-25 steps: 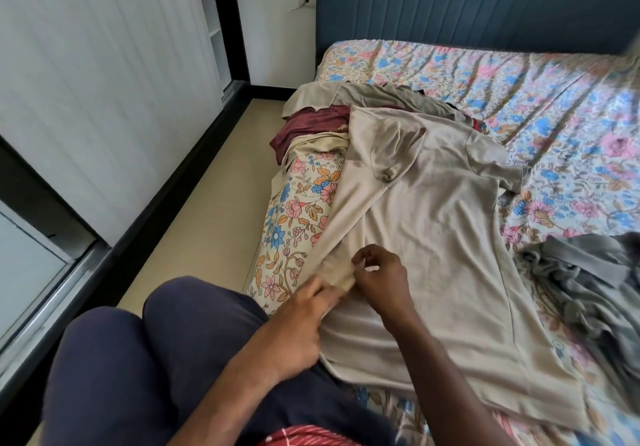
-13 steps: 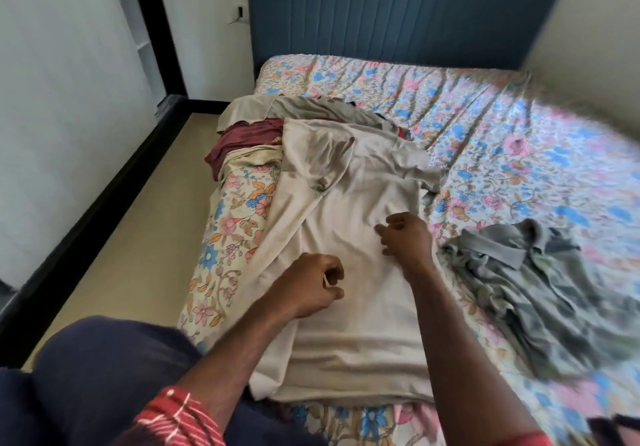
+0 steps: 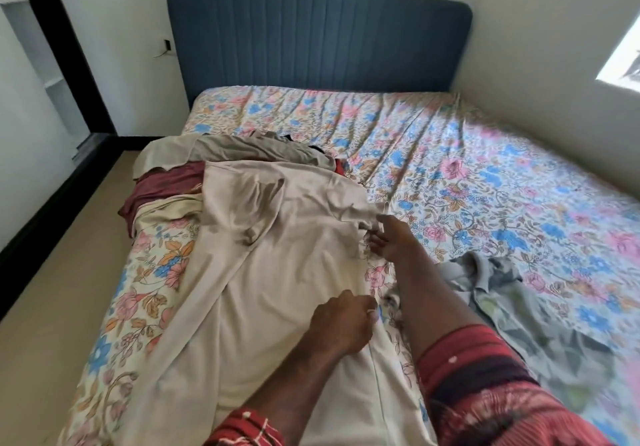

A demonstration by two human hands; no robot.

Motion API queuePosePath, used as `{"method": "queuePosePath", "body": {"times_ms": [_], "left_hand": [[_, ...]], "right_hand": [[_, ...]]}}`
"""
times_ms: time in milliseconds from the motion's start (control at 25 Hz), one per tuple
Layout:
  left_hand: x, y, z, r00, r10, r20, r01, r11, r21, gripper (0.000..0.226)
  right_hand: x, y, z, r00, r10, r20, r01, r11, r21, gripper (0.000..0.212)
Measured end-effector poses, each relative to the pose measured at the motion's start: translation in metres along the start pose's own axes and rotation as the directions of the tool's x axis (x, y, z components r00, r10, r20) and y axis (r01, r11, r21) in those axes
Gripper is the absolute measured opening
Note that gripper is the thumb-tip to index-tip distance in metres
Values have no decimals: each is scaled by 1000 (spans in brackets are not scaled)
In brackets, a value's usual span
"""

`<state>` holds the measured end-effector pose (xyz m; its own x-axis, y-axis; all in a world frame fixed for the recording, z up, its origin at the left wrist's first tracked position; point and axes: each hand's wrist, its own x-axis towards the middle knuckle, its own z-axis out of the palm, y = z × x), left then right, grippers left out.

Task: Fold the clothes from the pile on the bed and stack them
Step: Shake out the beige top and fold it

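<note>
A beige T-shirt (image 3: 277, 272) lies spread flat on the floral bed sheet (image 3: 485, 186), neck toward the headboard. My left hand (image 3: 343, 324) is curled at the shirt's right side edge and grips the fabric there. Farther up, my right hand (image 3: 391, 237) reaches the shirt's right sleeve, fingers stretched out and touching the sleeve's edge. Behind the shirt sits the pile: an olive garment (image 3: 242, 149) on top of a maroon one (image 3: 166, 186). A crumpled grey-green garment (image 3: 502, 293) lies to the right of my right arm.
A blue padded headboard (image 3: 318, 30) stands at the far end. The bed's left edge drops to a beige floor (image 3: 69, 272), with a black-framed wardrobe (image 3: 52, 64) beyond. A white wall runs along the bed's right side.
Both hands moved from the shirt's left hem across to its right side. My right hand went on up to the sleeve. The view swung right and up.
</note>
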<state>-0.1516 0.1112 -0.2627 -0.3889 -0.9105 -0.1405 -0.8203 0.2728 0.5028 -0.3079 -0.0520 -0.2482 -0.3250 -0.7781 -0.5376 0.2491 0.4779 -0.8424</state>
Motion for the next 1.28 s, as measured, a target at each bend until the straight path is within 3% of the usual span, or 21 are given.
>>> {"method": "queuePosePath", "body": {"times_ms": [160, 240, 320, 400, 520, 640, 720, 760, 840, 880, 960, 1000, 1080, 1200, 1280], "left_hand": [[8, 1, 9, 991, -74, -109, 72, 997, -22, 39], [9, 5, 12, 970, -134, -203, 128, 991, -43, 48], [12, 8, 12, 938, -226, -262, 197, 971, -132, 49], [13, 8, 13, 915, -302, -268, 237, 939, -249, 38], [8, 6, 15, 896, -372, -243, 222, 849, -480, 30], [3, -4, 10, 868, -454, -204, 210, 706, -676, 28], [-1, -16, 2, 848, -496, -189, 170, 592, -788, 20], [-4, -23, -3, 848, -499, -178, 126, 516, -847, 16], [-18, -41, -17, 864, -490, -115, 39, 293, -955, 16], [-28, -52, -23, 872, -486, -61, 20, 160, -987, 19], [-47, -79, -30, 859, -510, 39, 15, -51, -999, 23], [-54, -92, -31, 841, -536, 77, 26, -103, -994, 23], [-64, -113, -31, 809, -571, 141, 56, -163, -985, 23], [-66, -129, -31, 809, -553, 200, 81, -232, -969, 24], [-64, -132, -35, 830, -519, 207, 77, -260, -963, 25]], "right_hand": [[16, -16, 10, 993, 96, 73, -98, 995, 20, 9], [16, -23, 14, 995, 93, 41, -91, 994, -58, 15], [22, -26, 16, 998, -11, -62, 3, 992, -128, 10], [30, -24, 15, 987, -114, -114, 121, 991, 56, 21], [29, -16, 21, 978, -209, 3, 181, 852, 491, 28], [18, -13, 44, 936, -335, -103, 335, 767, 547, 10], [6, -19, 69, 853, -484, -196, 508, 679, 530, 29], [-6, -25, 85, 802, -559, -209, 579, 644, 500, 30], [-28, -32, 129, 678, -711, -187, 730, 622, 282, 27], [-36, -31, 153, 616, -782, -96, 787, 605, 119, 27], [-56, -20, 199, 549, -791, 269, 835, 503, -224, 21], [-64, -9, 216, 567, -695, 443, 821, 432, -373, 20], [-78, 16, 228, 585, -591, 555, 797, 292, -529, 32], [-124, 67, 181, 628, -614, 479, 767, 384, -514, 10], [-156, 102, 120, 711, -472, 521, 695, 362, -621, 9]]}}
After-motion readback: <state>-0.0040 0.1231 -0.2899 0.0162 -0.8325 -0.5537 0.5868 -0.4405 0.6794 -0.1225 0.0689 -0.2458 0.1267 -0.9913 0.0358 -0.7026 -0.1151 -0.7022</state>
